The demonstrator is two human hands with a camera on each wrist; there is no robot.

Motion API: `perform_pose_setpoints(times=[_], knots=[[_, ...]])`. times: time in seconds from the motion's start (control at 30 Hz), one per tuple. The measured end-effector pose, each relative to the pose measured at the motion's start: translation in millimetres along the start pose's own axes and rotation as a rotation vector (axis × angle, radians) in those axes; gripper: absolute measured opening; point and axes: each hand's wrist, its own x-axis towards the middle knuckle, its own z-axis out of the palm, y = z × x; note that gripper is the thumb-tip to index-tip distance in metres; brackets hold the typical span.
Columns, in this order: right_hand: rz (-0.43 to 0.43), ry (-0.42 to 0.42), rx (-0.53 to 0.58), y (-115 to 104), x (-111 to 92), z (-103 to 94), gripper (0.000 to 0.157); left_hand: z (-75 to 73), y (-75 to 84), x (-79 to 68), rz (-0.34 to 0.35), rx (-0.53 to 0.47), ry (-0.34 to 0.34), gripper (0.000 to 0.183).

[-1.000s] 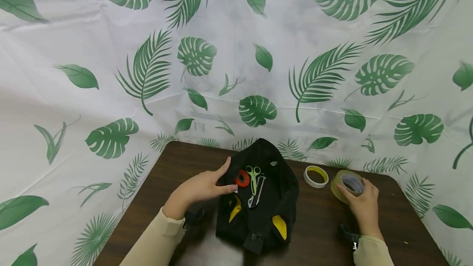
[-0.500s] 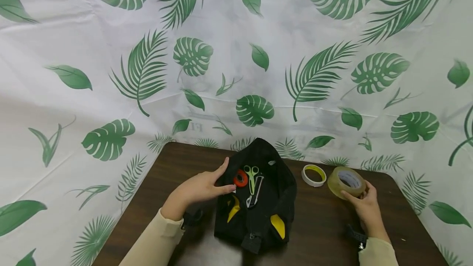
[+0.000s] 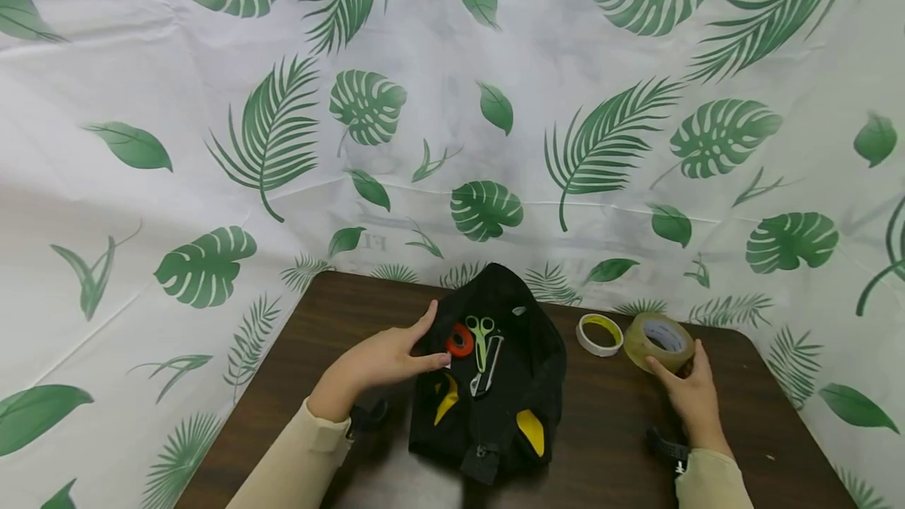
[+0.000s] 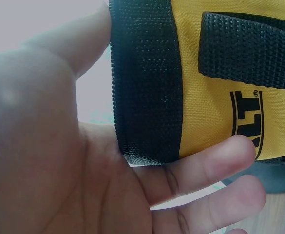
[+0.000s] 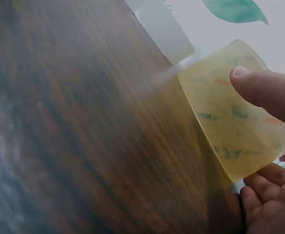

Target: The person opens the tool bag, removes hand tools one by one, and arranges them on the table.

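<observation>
Wht cloth (image 3: 424, 53) (grn leaves (image 3: 486, 211)) hangs behind brn tbl (image 3: 608, 422).

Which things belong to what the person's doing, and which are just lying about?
Apparently in use:
black and yellow fabric bag, touched by the left hand
clear yellowish tape roll, held by the right hand

Just lying there, though possibly needed too:
green-handled scissors and red-orange ring, inside the bag
narrow white roll, yellow inside, on the brown table

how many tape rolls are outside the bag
2: a clear roll in the right hand, and a white roll on the table to its left. The bag could hide more.
</observation>
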Motion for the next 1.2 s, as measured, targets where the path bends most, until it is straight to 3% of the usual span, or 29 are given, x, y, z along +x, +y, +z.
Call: perform_pose_setpoints(times=[0.17, 0.33, 0.47, 0.67, 0.77, 0.87, 1.0, 1.07, 1.2], knots=[[0.038, 0.031, 0.056, 0.0, -1.1, -0.1, 0.109, -0.1, 0.4, -1.6, -0.006, -0.004, 0.003, 0.106], [0.008, 0.197, 0.258, -2.4, -5.3, -1.1, 0.080, -0.3, 0.9, -2.1, -0.013, -0.003, 0.000, 0.107], [-0.116, 0.290, 0.451, -4.3, -5.6, 2.4, 0.064, -0.4, 1.1, -1.6, -0.014, -0.004, 0.003, 0.106], [-0.395, 0.457, 0.523, -14.5, -8.3, 17.0, 0.044, -0.7, 1.1, -1.1, -0.018, -0.003, -0.001, 0.106], [-0.533, 0.489, 0.644, -23.7, -12.2, 27.0, 0.036, -0.9, 1.5, -1.0, -0.018, 0.000, 0.000, 0.106], [-0.633, 0.463, 0.800, -33.9, -15.8, 35.4, 0.032, -1.9, 2.4, -1.0, -0.007, -0.005, -0.001, 0.107], [-0.669, 0.378, 0.998, -52.1, -23.2, 46.9, 0.034, -2.2, 1.9, -0.8, 0.005, -0.011, -0.010, 0.108], [-0.668, 0.298, 1.098, -65.5, -28.3, 54.4, 0.035, -2.3, 1.1, -1.1, 0.005, -0.012, -0.011, 0.108], [-0.686, 0.081, 1.197, -102.5, -41.6, 69.0, 0.027, -3.1, -0.3, -1.5, 0.001, -0.018, -0.011, 0.108]])
